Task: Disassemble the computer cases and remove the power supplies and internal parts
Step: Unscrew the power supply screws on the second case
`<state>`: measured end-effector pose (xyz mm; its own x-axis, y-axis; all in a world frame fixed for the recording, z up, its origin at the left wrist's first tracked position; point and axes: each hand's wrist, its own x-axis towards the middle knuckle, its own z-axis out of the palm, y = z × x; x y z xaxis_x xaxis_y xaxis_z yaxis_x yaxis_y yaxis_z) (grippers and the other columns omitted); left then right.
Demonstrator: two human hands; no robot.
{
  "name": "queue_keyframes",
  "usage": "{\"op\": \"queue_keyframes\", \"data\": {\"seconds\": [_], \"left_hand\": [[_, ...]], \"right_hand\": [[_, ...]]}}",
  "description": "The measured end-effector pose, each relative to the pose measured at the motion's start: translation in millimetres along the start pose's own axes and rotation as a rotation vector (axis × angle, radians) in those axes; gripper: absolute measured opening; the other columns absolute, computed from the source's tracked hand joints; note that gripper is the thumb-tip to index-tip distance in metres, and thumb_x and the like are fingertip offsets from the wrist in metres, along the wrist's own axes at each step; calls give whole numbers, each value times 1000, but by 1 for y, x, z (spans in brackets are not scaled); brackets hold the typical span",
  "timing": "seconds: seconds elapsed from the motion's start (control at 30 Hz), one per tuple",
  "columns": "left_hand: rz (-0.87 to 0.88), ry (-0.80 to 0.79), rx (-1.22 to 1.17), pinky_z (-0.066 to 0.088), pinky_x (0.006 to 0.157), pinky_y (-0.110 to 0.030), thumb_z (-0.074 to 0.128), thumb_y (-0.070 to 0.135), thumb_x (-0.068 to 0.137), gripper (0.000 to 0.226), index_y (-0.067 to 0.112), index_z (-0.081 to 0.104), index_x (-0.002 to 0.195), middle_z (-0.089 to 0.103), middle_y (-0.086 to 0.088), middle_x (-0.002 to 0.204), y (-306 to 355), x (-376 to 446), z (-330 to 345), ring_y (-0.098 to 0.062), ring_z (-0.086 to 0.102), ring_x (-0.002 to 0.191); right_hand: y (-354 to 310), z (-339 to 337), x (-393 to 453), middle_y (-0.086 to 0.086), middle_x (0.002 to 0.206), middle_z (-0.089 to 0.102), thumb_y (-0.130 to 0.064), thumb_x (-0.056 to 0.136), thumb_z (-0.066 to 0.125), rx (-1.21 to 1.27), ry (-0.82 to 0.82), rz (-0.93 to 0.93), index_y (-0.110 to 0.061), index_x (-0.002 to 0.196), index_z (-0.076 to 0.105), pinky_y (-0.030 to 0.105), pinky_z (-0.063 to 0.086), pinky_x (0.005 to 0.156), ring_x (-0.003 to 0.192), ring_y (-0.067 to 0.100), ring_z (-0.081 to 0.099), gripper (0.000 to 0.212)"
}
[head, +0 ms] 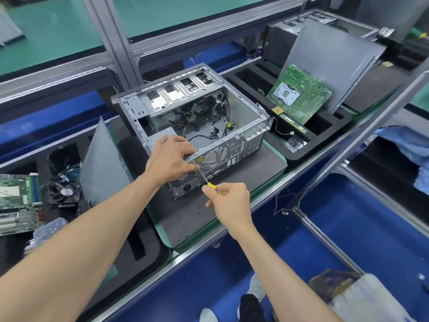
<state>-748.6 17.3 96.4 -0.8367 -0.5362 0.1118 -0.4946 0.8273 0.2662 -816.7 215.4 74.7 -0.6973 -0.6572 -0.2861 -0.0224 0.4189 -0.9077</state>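
Note:
An open grey computer case (pixel 234 126) lies on its side on a dark mat, its rear panel facing me. Loose black cables (pixel 204 122) lie inside it. The power supply (pixel 183 184) sits in the near left corner, its vent and socket showing. My left hand (pixel 170 159) rests on the case's rear top edge, fingers curled over the rim beside the screw spot. My right hand (pixel 228 199) pinches a yellow-handled screwdriver (pixel 204 177), whose tip meets the rear panel near the fan grille.
A green motherboard (pixel 299 94) leans in a black foam tray (pixel 325 133) at the right, with a grey side panel (pixel 334 63) behind it. At the left are another panel (pixel 102 168), a fan (pixel 65 191), boards (pixel 16 194) and a plastic box (pixel 50 228). An aluminium post (pixel 362 138) slants close by.

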Motion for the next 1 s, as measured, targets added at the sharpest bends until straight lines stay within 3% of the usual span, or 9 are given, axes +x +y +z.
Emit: {"op": "queue_keyframes", "data": {"seconds": [0.07,0.1,0.2,0.3,0.43,0.6,0.7,0.8,1.0], "left_hand": [[-1,-8,13,21,115,-47,74,53,81,30,26,73,94,66,14,102,0,1,0,-13,40,129],[-3,-11,16,20,115,-47,74,53,82,30,25,72,94,66,13,102,0,1,0,-13,40,129],[-6,-14,11,19,116,-47,74,54,82,29,27,72,93,66,14,102,1,1,-1,-13,39,130],[-4,-20,16,18,117,-47,73,55,83,31,28,73,98,67,13,105,1,1,-1,-13,39,131],[-9,-18,4,17,117,-46,74,54,82,31,25,72,95,66,13,101,0,1,0,-12,39,130],[-5,-19,11,20,116,-47,75,51,80,25,28,69,87,64,17,95,-1,1,0,-11,41,128],[-8,-22,9,18,117,-45,74,54,80,30,26,70,88,65,16,96,-1,1,1,-10,40,128],[0,-16,6,18,116,-46,74,55,80,30,27,70,89,65,16,96,-2,1,1,-10,40,128],[1,-9,1,19,116,-46,74,55,80,31,26,71,88,66,16,96,-3,1,2,-11,41,127]], "right_hand": [[1,1,1,-4,56,69,-43,87,74,-32,33,-30,-18,67,72,27,45,55,44,6,53,32],[-1,0,3,-1,58,69,-44,89,71,80,-15,51,-12,73,72,27,40,49,40,7,48,35],[-8,-4,6,17,66,67,-45,103,48,521,-356,426,4,88,70,21,24,35,38,12,37,55],[-6,-6,8,18,66,66,-40,108,37,582,-512,481,5,87,69,20,22,32,36,11,39,59],[-5,-3,5,18,64,67,-37,103,51,411,-350,332,2,82,67,20,22,36,34,12,36,47],[1,2,1,0,60,71,-37,87,75,91,-27,25,-19,73,73,26,42,59,44,3,52,23],[-3,5,-1,5,60,71,-47,94,59,165,-92,125,-11,80,71,24,38,46,38,7,46,40],[-3,5,0,10,62,72,-37,104,44,255,-122,222,-2,84,69,20,31,37,37,12,44,47],[2,4,-2,4,66,70,-26,89,75,293,-73,160,-13,88,63,21,34,38,38,8,44,18]]}}
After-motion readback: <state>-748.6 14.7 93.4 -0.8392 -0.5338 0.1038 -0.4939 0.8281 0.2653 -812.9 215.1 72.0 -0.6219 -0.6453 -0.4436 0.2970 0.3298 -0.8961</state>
